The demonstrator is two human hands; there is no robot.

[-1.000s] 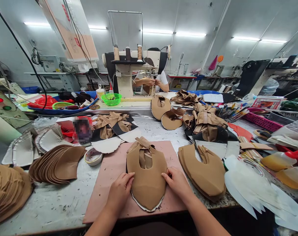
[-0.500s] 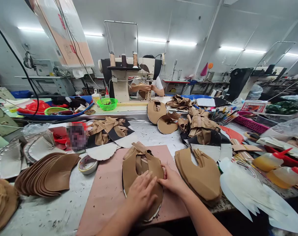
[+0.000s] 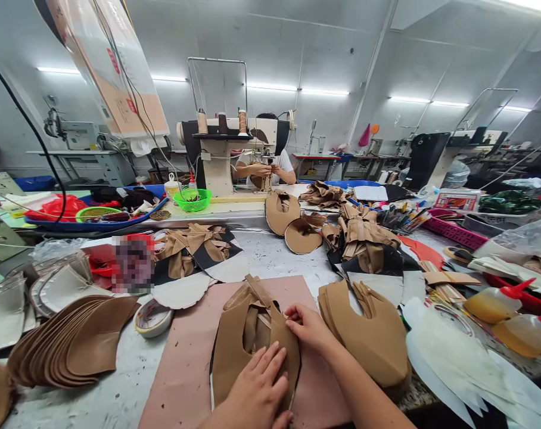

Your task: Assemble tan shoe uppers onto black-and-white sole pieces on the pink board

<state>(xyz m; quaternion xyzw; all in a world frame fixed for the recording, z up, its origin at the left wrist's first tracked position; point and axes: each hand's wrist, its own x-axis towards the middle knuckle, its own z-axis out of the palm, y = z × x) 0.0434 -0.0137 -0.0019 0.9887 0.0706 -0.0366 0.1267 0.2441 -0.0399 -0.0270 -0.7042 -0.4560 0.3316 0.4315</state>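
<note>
A brown shoe upper (image 3: 230,336) with a U-shaped opening and straps inside it lies on a pink board (image 3: 181,363) in front of me. Spread flat over its lower part, my left hand (image 3: 259,384) presses on the brown surface with fingers stretched out. At the upper's right edge, my right hand (image 3: 313,330) pinches the rim between thumb and fingers. Just right of that hand sits a stack of similar brown uppers (image 3: 364,333). A roll of tape (image 3: 154,319) rests beside the board's left edge.
Fanned brown pieces (image 3: 74,339) lie at left. White sheets (image 3: 462,357) and glue bottles (image 3: 496,304) stand at right. Bundled brown and black uppers (image 3: 369,238) are behind. Beyond a blue tray (image 3: 105,225), a person (image 3: 283,170) works at a sewing machine (image 3: 221,155).
The view has tilted up, so the table sits lower in it. My right hand has moved up along the upper's right edge; my left hand stays flat on the upper.
</note>
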